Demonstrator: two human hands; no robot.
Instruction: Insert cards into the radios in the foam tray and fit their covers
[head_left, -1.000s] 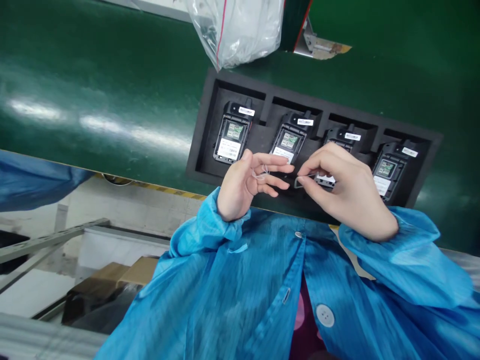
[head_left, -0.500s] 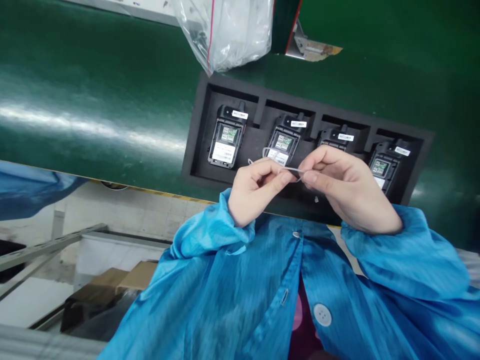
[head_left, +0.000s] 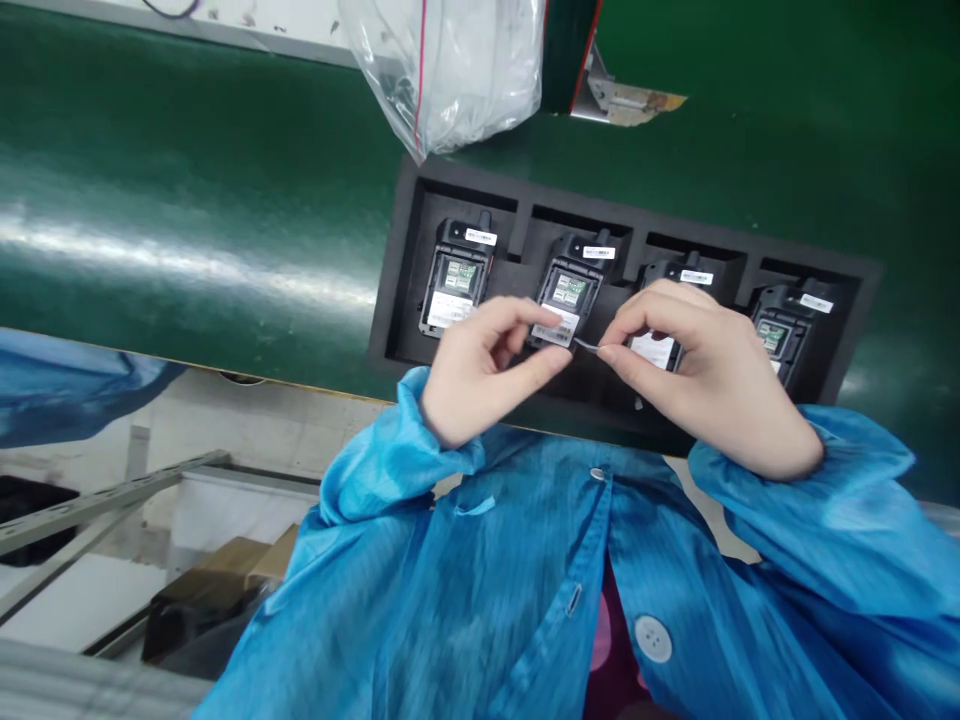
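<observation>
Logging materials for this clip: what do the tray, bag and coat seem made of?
Tray: likely dense foam, matt dark grey, judging by its thick walls and cut-out pockets.
Bag: thin clear plastic, glossy, with creases and bright highlights.
Coat: smooth blue cloth with a slight sheen and soft folds; probably synthetic, though the fibre is unclear.

Clear bag with red stripe; cardboard boxes near metal rack.
</observation>
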